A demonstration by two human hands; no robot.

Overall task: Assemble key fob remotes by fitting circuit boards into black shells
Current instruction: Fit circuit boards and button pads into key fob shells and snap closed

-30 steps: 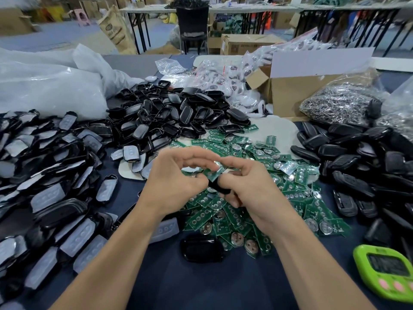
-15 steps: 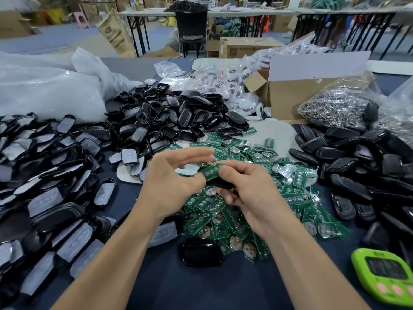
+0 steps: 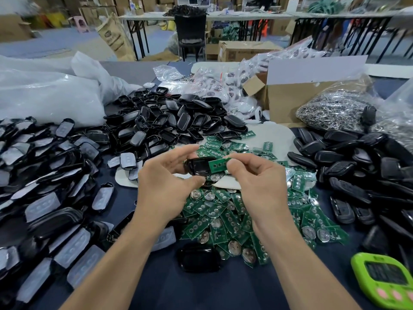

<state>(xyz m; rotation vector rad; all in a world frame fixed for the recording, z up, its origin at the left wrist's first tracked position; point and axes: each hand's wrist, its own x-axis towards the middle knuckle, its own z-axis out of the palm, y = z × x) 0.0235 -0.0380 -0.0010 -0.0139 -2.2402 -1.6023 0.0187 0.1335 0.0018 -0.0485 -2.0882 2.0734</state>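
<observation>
My left hand point(image 3: 164, 189) holds a black key fob shell point(image 3: 196, 166) between thumb and fingers, its hollow side facing me. My right hand point(image 3: 259, 186) pinches a small green circuit board point(image 3: 219, 163) at its right end, and the board's left end lies over the shell's right edge. Both are held above a heap of green circuit boards point(image 3: 234, 215) with round metal battery clips on the dark blue table point(image 3: 234, 291). One glossy black shell point(image 3: 199, 257) lies alone on the table near me.
Black shells are heaped at centre back point(image 3: 169, 121), and at the right point(image 3: 362, 166). Shells with grey button pads point(image 3: 44, 189) cover the left. A cardboard box point(image 3: 297, 97), a bag of metal rings point(image 3: 335, 110), white plastic bags point(image 3: 44, 95) and a green timer point(image 3: 386, 280) ring the work area.
Both hands have drawn slightly apart and turned. The black shell, earlier hidden between the hands, now shows in my left hand, and the board has moved from my left fingers' side onto its right edge.
</observation>
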